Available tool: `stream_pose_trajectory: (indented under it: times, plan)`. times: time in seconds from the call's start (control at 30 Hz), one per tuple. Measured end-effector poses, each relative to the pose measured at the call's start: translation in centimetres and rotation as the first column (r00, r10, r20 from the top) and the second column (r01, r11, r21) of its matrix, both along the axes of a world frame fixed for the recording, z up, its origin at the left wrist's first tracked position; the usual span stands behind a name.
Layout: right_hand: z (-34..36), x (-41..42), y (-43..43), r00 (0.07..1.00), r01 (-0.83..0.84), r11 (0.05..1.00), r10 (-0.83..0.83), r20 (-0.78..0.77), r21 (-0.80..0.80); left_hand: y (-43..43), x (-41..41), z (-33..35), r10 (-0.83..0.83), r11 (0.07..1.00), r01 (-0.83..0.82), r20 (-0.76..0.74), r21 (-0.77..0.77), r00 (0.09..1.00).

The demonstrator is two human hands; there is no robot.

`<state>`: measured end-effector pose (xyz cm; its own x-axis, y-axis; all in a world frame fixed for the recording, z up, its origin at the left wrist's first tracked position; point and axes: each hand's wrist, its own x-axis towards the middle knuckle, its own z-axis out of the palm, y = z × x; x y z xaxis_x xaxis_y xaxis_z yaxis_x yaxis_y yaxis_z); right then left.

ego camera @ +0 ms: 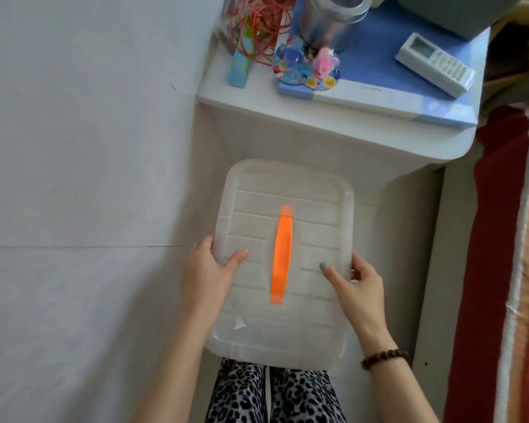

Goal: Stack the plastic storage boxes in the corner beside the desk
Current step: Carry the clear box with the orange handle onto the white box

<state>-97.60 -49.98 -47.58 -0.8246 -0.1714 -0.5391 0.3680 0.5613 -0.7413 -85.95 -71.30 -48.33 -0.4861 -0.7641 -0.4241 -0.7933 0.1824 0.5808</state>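
Note:
A clear plastic storage box with a ribbed lid and an orange handle is held in front of me, just below the white desk. My left hand grips its left edge, thumb on the lid. My right hand grips the right edge, thumb on the lid too. The box's underside and whatever lies beneath it are hidden. A faint pale edge, perhaps another box, shows at the right under it.
The white wall runs along the left. On the desk stand a metal tin, a remote control, a blue book, toys and orange cord. A red curtain hangs at the right.

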Motion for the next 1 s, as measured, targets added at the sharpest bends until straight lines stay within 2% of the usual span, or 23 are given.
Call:
stream_pose_trajectory:
  times: [0.17, 0.4, 0.83, 1.0]
  plan:
    - [-4.2, -0.8, -0.2, 1.000, -0.017, 0.999, 0.017, 0.005, 0.042, -0.3, -0.7, -4.2, -0.008, 1.000, 0.008, 0.025, -0.010, 1.000]
    - [-10.3, -1.7, -1.0, 1.000, -0.010, 0.995, 0.010, 0.004, 0.099, -0.6, -1.3, -10.9, -0.017, 0.998, 0.015, 0.035, 0.057, 0.999]
    - [-18.1, -3.2, -1.5, 0.987, -0.129, 0.967, 0.104, 0.124, 0.218, -1.9, -2.0, -18.9, -0.087, 0.990, 0.081, 0.051, 0.113, 0.995]
    - [-20.0, -3.1, -2.1, 0.976, -0.173, 0.957, 0.134, 0.174, 0.233, -1.8, -1.9, -21.0, -0.103, 0.992, 0.095, 0.108, 0.081, 0.989]
